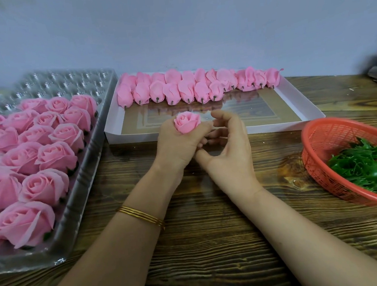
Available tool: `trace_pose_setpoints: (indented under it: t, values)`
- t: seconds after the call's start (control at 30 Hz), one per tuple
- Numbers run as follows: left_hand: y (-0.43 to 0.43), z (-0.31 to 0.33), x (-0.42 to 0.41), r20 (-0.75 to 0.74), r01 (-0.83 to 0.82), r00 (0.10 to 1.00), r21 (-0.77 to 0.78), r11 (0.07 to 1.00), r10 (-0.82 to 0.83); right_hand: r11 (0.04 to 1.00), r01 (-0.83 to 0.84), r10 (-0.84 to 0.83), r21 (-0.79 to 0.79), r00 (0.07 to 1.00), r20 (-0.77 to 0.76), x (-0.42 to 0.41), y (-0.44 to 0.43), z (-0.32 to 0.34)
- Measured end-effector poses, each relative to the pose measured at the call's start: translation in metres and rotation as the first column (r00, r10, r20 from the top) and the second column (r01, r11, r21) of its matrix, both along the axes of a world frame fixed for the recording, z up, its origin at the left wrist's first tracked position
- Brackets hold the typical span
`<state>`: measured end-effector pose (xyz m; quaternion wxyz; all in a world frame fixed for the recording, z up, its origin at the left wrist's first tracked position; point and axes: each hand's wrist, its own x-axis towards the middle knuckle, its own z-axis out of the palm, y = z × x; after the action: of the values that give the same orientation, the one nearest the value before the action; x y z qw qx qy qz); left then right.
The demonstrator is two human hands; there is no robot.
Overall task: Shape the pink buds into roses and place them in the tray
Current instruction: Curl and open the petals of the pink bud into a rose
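The dark wood-grain bench [215, 244] carries, at the left, a clear plastic tray of moulded cups [69, 83]. Its near rows are filled with finished open pink roses [42, 187] and only the far rows stand empty, so the tray looks well over half done. Behind the hands, a shallow white cardboard box [294, 107] has a double row of closed pink buds [186, 87] along its far side, all yet to be shaped. To the right, a red plastic mesh basket [320, 134] holds green leafy calyxes [367, 167]. The left hand [178, 143], with gold bangles [141, 214] on its wrist, has its grip closed round the base of a small, partly opened pink rose [186, 122], held above the box's near edge. The right hand [229, 148] curves loosely just beside it, its grip half open with nothing visibly in it. Reaching the empty cups probably means passing over the finished blooms.
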<state>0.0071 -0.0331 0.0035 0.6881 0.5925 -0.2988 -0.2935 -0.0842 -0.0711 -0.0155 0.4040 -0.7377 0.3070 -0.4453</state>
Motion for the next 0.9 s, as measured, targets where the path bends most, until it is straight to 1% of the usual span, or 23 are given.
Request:
trace_pose_setpoints:
  t: [0.13,0.27,0.37,0.53,0.63,0.8,0.9]
  values:
    - [0.001,0.001,-0.005,-0.018,-0.016,1.0,-0.052,0.999,0.015,0.999,-0.003,0.005,0.035,0.999,-0.046,0.003,-0.001,-0.003]
    - [0.0,0.001,-0.009,-0.01,-0.045,0.999,-0.102,0.994,0.044,0.999,0.002,-0.001,0.046,1.0,-0.014,0.003,-0.002,-0.004]
    - [-0.001,0.001,-0.011,-0.039,-0.021,0.999,-0.105,0.994,0.017,0.999,-0.01,0.011,0.054,1.0,-0.014,0.003,0.0,-0.004]
    - [-0.002,-0.002,-0.01,-0.063,0.012,0.998,-0.098,0.995,-0.018,1.0,-0.004,0.003,-0.017,0.999,-0.04,0.003,0.002,-0.002]
    - [-0.002,-0.002,-0.008,-0.094,0.052,0.994,-0.108,0.993,-0.062,1.0,-0.019,0.02,0.018,1.0,-0.009,0.002,0.002,-0.001]
    - [-0.001,-0.002,-0.003,-0.093,0.141,0.984,-0.112,0.984,-0.151,0.985,-0.119,0.113,0.123,0.992,0.055,0.001,0.0,0.002]
    - [0.002,-0.002,0.001,-0.064,0.203,0.975,-0.114,0.973,-0.211,0.974,-0.162,0.15,0.158,0.985,0.086,0.001,0.0,0.004]
